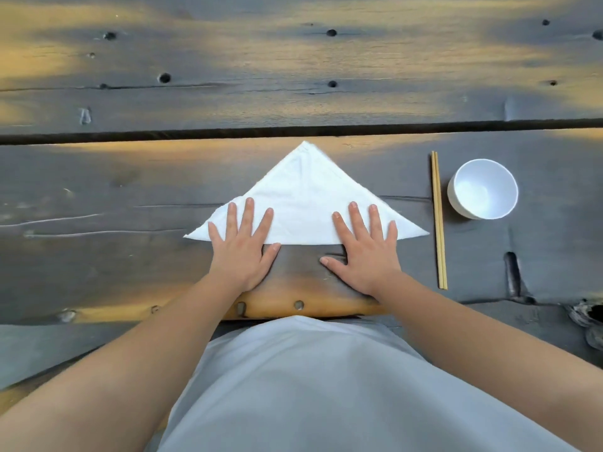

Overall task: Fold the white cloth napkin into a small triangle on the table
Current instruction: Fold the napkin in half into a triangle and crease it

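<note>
The white cloth napkin (305, 194) lies flat on the dark wooden table (130, 190) as a wide triangle. Its apex points away from me and its long folded edge runs along the near side. My left hand (243, 246) rests palm down with spread fingers on the napkin's near left part. On the near right part my right hand (365, 252) lies flat the same way. Both palms overlap the near edge onto bare wood. Neither hand grips the cloth.
A pair of wooden chopsticks (439, 220) lies just right of the napkin, pointing away from me. A white bowl (483, 189) stands right of them. A gap between planks (195, 136) runs across beyond the napkin's apex. The table's near edge is at my waist.
</note>
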